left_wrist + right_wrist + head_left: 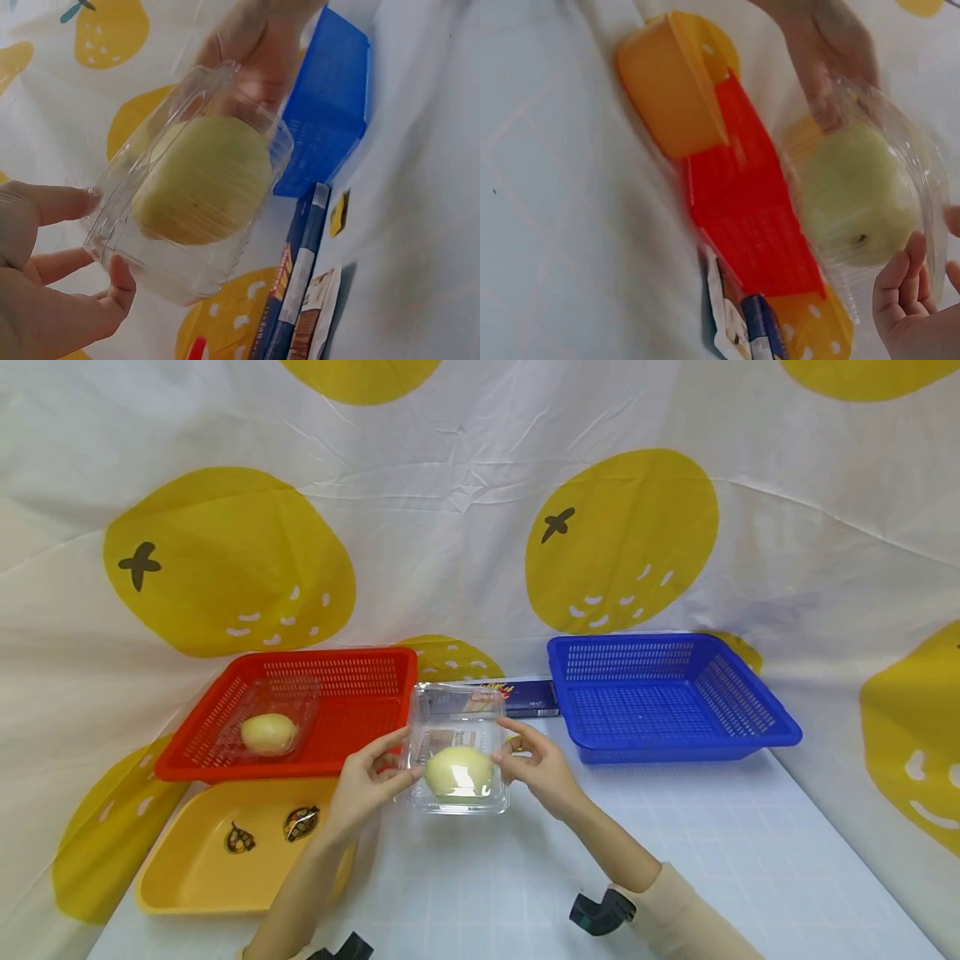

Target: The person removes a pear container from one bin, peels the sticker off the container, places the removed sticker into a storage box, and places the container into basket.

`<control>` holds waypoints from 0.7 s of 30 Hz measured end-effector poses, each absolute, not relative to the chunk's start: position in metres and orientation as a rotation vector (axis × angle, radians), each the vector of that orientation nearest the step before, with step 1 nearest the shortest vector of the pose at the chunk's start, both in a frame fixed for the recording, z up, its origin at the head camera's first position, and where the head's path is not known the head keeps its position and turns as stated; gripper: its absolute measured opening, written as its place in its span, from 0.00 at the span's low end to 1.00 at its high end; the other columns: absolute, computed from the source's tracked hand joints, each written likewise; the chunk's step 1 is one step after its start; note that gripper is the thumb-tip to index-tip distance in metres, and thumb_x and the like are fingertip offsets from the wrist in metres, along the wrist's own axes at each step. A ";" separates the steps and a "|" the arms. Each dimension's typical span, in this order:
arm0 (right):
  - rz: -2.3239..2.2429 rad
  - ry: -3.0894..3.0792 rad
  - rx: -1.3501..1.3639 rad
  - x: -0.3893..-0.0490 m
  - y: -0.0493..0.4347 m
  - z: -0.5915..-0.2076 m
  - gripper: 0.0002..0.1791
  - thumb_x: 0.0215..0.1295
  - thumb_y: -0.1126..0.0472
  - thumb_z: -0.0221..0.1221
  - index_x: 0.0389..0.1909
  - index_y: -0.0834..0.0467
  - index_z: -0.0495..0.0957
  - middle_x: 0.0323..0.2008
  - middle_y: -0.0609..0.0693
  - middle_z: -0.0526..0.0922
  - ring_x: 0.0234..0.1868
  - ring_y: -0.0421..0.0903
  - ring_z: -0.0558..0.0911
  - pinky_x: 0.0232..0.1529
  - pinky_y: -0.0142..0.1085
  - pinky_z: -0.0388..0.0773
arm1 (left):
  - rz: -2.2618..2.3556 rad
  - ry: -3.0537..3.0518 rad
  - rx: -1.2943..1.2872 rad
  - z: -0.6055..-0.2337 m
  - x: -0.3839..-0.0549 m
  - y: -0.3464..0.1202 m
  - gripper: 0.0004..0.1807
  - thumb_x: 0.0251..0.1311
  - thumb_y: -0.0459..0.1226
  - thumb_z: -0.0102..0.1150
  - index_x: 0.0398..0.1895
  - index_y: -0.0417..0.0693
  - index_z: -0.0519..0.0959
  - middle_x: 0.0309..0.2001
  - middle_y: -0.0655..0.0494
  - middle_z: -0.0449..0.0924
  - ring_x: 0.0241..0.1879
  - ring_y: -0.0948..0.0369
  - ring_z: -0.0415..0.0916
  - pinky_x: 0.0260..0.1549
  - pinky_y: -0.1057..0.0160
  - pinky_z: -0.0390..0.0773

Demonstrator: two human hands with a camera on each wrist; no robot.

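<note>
Above the table, a clear plastic clamshell box (459, 720) is held up between both hands, its lid lying over the fruit. Inside rests one round, pale yellow-green fruit (459, 772), like a small melon. The left hand (371, 778) pinches the box's left edge between thumb and fingers, also seen in the left wrist view. On the opposite side, the right hand (546, 775) grips the right edge with thumb and fingertips. The right wrist view shows a dark spot on the end of the fruit (855, 199).
A red basket (360, 714) at back left holds another clamshell with a fruit (267, 733). Before it stands a yellow tray (191, 868) with two dark stickers. A blue basket (641, 714) stands back right, beside a dark blue box (534, 698). A brown-and-white packet (315, 311) lies by that box.
</note>
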State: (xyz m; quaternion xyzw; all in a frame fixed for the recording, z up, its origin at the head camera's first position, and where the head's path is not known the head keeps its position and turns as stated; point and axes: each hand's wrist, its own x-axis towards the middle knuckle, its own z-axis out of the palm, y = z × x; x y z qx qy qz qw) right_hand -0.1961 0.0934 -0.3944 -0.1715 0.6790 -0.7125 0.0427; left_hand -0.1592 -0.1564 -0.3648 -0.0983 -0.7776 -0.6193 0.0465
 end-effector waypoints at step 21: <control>-2.148 2.079 -0.601 -0.264 0.033 -0.353 0.34 0.58 0.69 0.61 0.67 0.60 0.63 0.35 0.54 0.74 0.27 0.42 0.77 0.30 0.34 0.81 | -1.852 -2.293 0.014 -0.335 -0.207 -0.201 0.26 0.62 0.39 0.58 0.62 0.39 0.70 0.58 0.45 0.72 0.46 0.65 0.68 0.44 0.80 0.72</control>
